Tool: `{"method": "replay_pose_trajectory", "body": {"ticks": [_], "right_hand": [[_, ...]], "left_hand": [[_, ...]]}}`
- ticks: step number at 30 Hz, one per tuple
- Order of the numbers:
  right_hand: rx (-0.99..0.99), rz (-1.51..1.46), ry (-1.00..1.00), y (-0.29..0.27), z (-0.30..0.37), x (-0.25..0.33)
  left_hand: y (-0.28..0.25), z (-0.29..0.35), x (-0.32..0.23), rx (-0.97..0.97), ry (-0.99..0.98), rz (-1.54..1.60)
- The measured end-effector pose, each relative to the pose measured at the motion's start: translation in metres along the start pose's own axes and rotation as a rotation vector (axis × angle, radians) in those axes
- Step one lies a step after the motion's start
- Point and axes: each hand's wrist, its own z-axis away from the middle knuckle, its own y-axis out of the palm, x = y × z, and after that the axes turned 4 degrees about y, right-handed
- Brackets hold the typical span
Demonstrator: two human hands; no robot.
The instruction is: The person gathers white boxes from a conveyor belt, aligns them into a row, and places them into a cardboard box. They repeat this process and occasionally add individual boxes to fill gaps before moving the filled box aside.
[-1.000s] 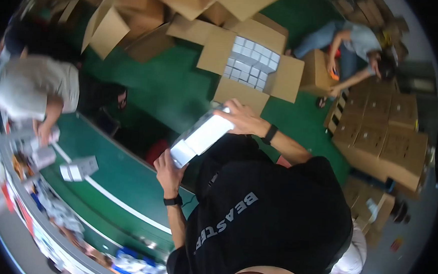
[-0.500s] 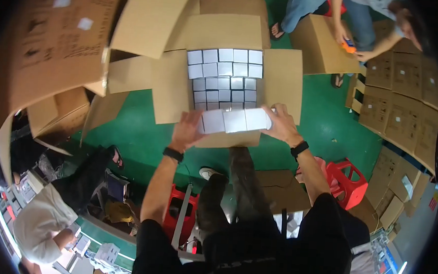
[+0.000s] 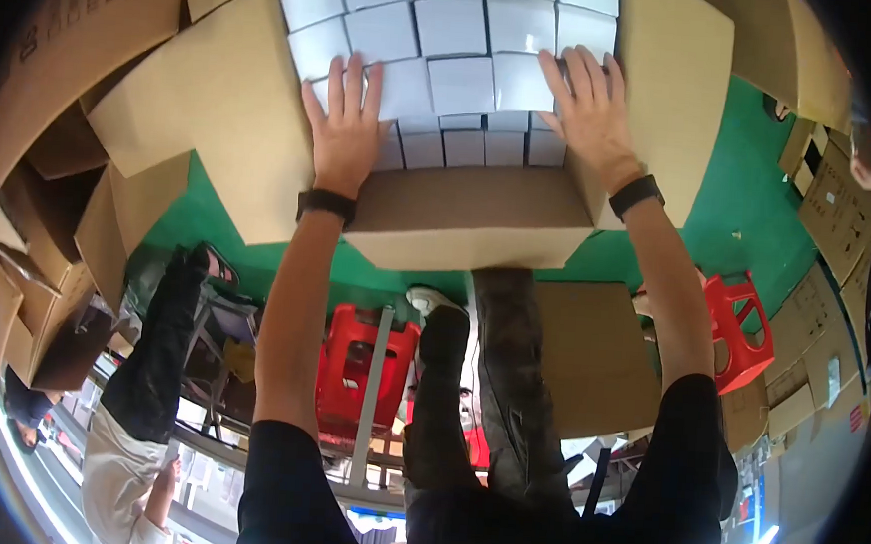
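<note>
An open brown cardboard carton (image 3: 474, 215) stands in front of me, packed with rows of small white boxes (image 3: 460, 84). My left hand (image 3: 346, 137) lies on the boxes at the left side of the top layer, fingers spread. At the right side, my right hand (image 3: 595, 112) rests its outstretched fingers on the top layer. Neither hand holds anything. Between my hands, a lower layer of white boxes (image 3: 504, 149) shows along the carton's near wall. The far part of the carton is out of the picture. A dark band circles each wrist.
Red plastic stools (image 3: 366, 353) (image 3: 741, 331) stand near my legs and at the right. A closed carton (image 3: 590, 356) sits beside my leg. Several large cartons (image 3: 79, 61) rise at the left, with more stacked at the right. Another person in a white top (image 3: 130, 463) is at the lower left.
The row of white boxes that was between my hands is set down in the carton on the near rows. My hands have let go and lie flat on top. My view has come closer.
</note>
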Motion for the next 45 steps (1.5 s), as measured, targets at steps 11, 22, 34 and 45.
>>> {"method": "replay_pose_trajectory", "body": {"ticks": [11,22,34,45], "right_hand": [[0.393,-0.299,0.165,-0.069,0.085,0.070],[1.022,-0.376,-0.305,-0.208,0.140,0.171],[0.694,-0.540,-0.666,-0.210,0.096,0.416],[0.468,-0.721,-1.230,-0.425,0.222,0.876]], "left_hand": [[-0.132,0.212,-0.042,0.263,-0.719,0.749],[-0.224,0.719,-0.272,0.412,-2.102,1.606],[-0.239,0.779,-0.328,-0.334,-2.765,1.156],[-0.258,0.885,-0.142,-0.885,-2.402,0.812]]}}
